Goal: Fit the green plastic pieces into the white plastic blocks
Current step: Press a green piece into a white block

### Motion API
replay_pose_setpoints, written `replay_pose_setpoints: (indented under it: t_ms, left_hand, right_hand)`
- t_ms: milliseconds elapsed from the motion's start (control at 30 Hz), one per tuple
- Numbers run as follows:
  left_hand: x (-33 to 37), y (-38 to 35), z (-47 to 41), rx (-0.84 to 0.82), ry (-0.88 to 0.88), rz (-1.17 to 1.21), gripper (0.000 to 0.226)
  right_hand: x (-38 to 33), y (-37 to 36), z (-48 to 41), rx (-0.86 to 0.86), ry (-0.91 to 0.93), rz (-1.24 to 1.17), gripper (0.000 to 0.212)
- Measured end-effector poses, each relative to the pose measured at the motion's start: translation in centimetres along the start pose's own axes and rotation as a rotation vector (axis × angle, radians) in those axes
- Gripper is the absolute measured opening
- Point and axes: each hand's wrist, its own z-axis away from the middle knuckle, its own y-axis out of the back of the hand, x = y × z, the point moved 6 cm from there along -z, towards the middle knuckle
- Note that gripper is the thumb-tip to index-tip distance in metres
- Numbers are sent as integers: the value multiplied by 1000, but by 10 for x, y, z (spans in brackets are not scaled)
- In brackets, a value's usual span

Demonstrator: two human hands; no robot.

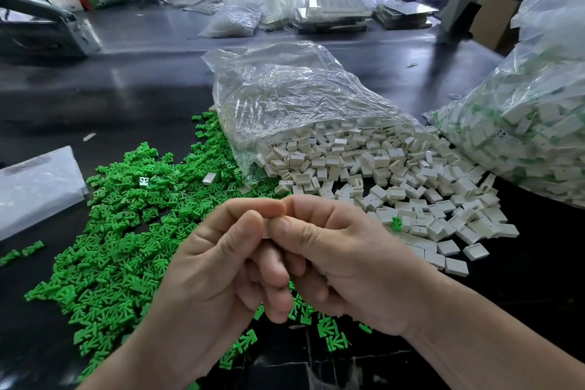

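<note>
While the left hand (pixel 218 266) and right hand (pixel 345 260) pinch a white piece (pixel 265 231) together, it is mostly hidden.

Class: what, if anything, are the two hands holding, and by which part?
The left hand and right hand pinch something small between their fingertips. Only a pale sliver shows, so what it is and which part is gripped cannot be told.
</note>
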Motion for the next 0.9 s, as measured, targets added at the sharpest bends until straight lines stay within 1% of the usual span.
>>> replay_pose_setpoints:
  t_ms: [100, 167, 233, 300, 367, 400, 467, 567, 633, 700, 767, 800, 833, 867, 900]
  left_hand:
    - [3, 0, 0, -74, 33, 55, 23]
    - [5, 2, 1, -64, 18, -20, 21]
    - [7, 5, 1, 9, -20, -194, 23]
    - [11, 7, 3, 95, -95, -423, 23]
    - [17, 7, 6, 172, -196, -668, 10]
    - [19, 6, 8, 199, -236, -763, 8]
    - [21, 4, 10, 239, -280, -875, 9]
    - [22, 4, 12, 281, -304, -972, 7]
    - [25, 3, 12, 270, -327, -1011, 8]
    - [26, 4, 12, 277, -337, -1026, 5]
    - [28, 6, 12, 306, -329, -1046, 4]
    - [28, 8, 11, 313, -307, -1067, 2]
    - [27, 10, 10, 315, -278, -1102, 5]
    - [26, 11, 10, 311, -248, -1143, 10]
    - [25, 13, 9, 306, -226, -1216, 12]
  right_hand:
    - [2, 2, -1, 3, -7, -34, 19]
    - [1, 3, -2, 2, -13, -68, 17]
    - [2, 5, -3, 10, -25, -68, 16]
    - [4, 7, -3, 30, -40, -40, 17]
    - [7, 10, -3, 60, -57, -15, 19]
    - [7, 11, -4, 72, -67, -11, 19]
    - [9, 12, -5, 79, -84, -31, 17]
    - [12, 14, -6, 61, -105, -83, 13]
    - [7, 17, -8, -15, -59, -175, 11]
    - [-8, 25, -8, -130, 55, -399, 6]
    - [-22, 41, -6, -173, 133, -565, 11]
    - [-27, 50, -6, -152, 148, -592, 13]
    - [-29, 58, -5, -108, 149, -582, 14]
    - [-29, 66, -4, -39, 136, -530, 14]
    - [-29, 74, -3, 58, 117, -406, 15]
